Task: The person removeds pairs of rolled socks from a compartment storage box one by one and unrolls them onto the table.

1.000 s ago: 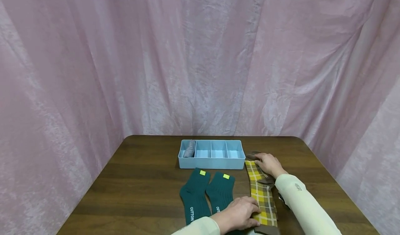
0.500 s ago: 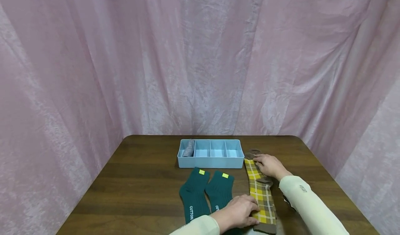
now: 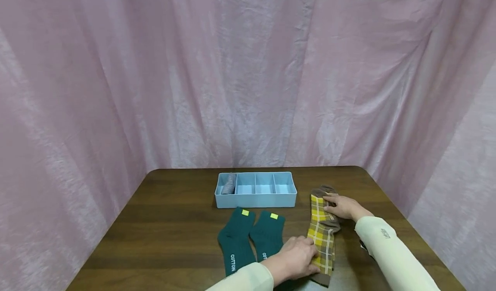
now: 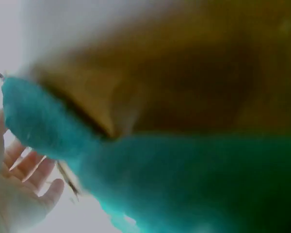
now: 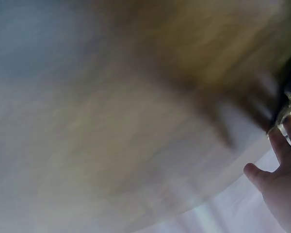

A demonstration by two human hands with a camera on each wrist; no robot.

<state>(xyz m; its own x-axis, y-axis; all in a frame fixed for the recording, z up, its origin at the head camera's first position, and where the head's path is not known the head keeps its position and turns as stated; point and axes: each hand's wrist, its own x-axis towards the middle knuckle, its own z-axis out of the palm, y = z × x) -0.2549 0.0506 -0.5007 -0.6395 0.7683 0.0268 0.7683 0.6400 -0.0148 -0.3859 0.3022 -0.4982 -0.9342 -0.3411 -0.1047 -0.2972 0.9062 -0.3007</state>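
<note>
A pair of yellow-and-brown plaid socks (image 3: 322, 235) lies on the table, one over the other, brown toes toward the back and cuffs near me. My right hand (image 3: 344, 207) rests its extended fingers on their upper part, by the toes. At the cuff end, the fingers of my left hand (image 3: 292, 258) touch the left edge. Green socks (image 3: 235, 238) with yellow stickers lie flat side by side to the left, their lower ends partly behind my left arm. In the left wrist view, green sock fabric (image 4: 184, 179) fills the lower part, beside spread fingers. The right wrist view is blurred.
A light blue box (image 3: 255, 201) with several compartments stands behind the green socks. A rolled grey sock (image 3: 229, 184) sits in its leftmost compartment. The brown wooden table (image 3: 170, 222) ends at a pink curtain (image 3: 248, 75).
The plaid socks' toe end has shifted right, away from the box, with my right hand on it. The two socks now lie more closely together. My left hand stays by the cuffs.
</note>
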